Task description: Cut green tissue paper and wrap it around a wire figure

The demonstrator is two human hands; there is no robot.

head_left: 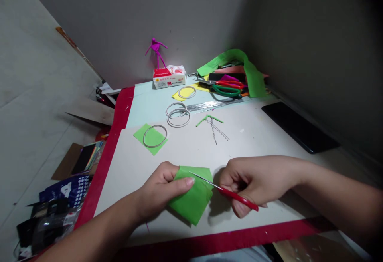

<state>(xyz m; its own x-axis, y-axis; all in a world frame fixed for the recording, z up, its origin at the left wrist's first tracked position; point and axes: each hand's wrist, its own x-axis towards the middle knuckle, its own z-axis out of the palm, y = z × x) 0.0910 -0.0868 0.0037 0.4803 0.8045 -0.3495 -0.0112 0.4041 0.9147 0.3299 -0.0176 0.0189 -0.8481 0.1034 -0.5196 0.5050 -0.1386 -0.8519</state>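
Note:
A folded piece of green crepe paper (191,206) is pinched in my left hand (163,186), with the thumb lying across its upper side. My right hand (254,182) is closed around the red handles of a pair of scissors (237,199). The scissor blades point left and lie across the paper, close to my left thumb tip. Whether the paper is being cut through cannot be made out. Beyond my hands lies a twisted wire figure (213,125) with green-wrapped arms. To its left, a ring (154,146) rests on a green paper square (140,135).
More rings (178,125) and a bundle of thin wires (206,105) lie farther back. A magenta figure (156,47) stands on a small box (169,81) by the wall. Green-handled scissors (226,91) sit among coloured papers. A black phone (299,128) lies at right.

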